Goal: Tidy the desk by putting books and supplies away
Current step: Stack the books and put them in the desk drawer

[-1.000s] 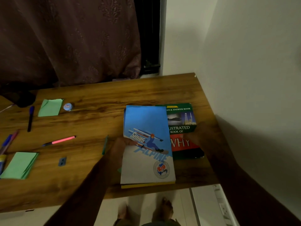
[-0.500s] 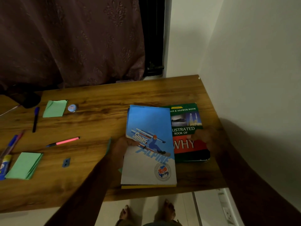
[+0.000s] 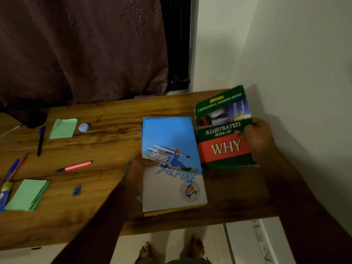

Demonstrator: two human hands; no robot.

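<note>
Head view: the green book (image 3: 222,130) stands at the right of the frame, against the wall (image 3: 304,73), just beside the blue notebook (image 3: 171,149). The right hand (image 3: 257,140) grips its right edge, with the thumb curled onto the cover near the title. Its long axis runs up the frame, away from the person. The top end is tilted up off the surface (image 3: 114,134), and the bottom edge looks to rest on the wood or just above it. The right hand is plainly the nearer of the two hands to it. The left hand (image 3: 136,174) holds the notebook's left edge, thumb pinched over the cover. The notebook lies flat on a yellow-edged pad (image 3: 171,211).

Half a second ago the green book lay flat, with its left margin tucked under the notebook. Now it has been drawn clear and tipped up, so its whole cover shows. The notebook has hardly moved. My guess is that the book either goes onto the notebook pile or is carried off. A pink pen (image 3: 76,166) and a green paper stack (image 3: 26,194) wait untouched at the left of the frame.
</note>
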